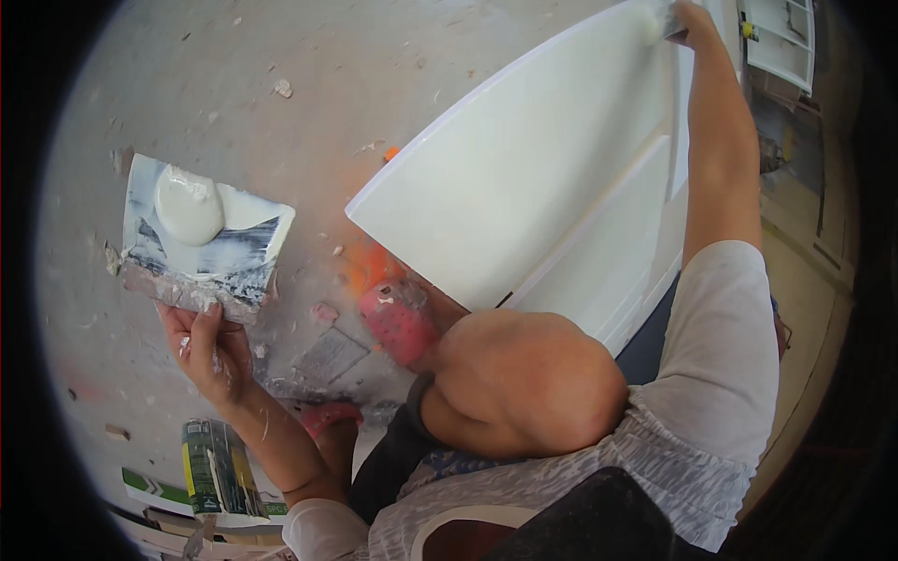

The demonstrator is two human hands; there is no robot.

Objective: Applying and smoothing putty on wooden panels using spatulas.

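Note:
On the left, my left hand [210, 351] grips the whitish, crusted back edge of a wide putty knife [248, 234], thumb on top. Its dark blade is smeared white and carries a thick round blob of white putty [190, 204]. At the upper right, my right arm stretches far forward. My right hand [694, 23] is closed on a smaller putty knife [669, 21], only partly visible and blurred, against a large white panel [524, 168]. The panel's left end is curved and a raised strip runs along it. White smears show on my left fingers.
Below my left hand lies a green and yellow can [220, 467] with putty drips. A red clog [398, 323] is on my foot beside the panel's corner, and my bent knee [533, 383] stands close to its edge. Crumbs and orange stains mark the grey floor [309, 84].

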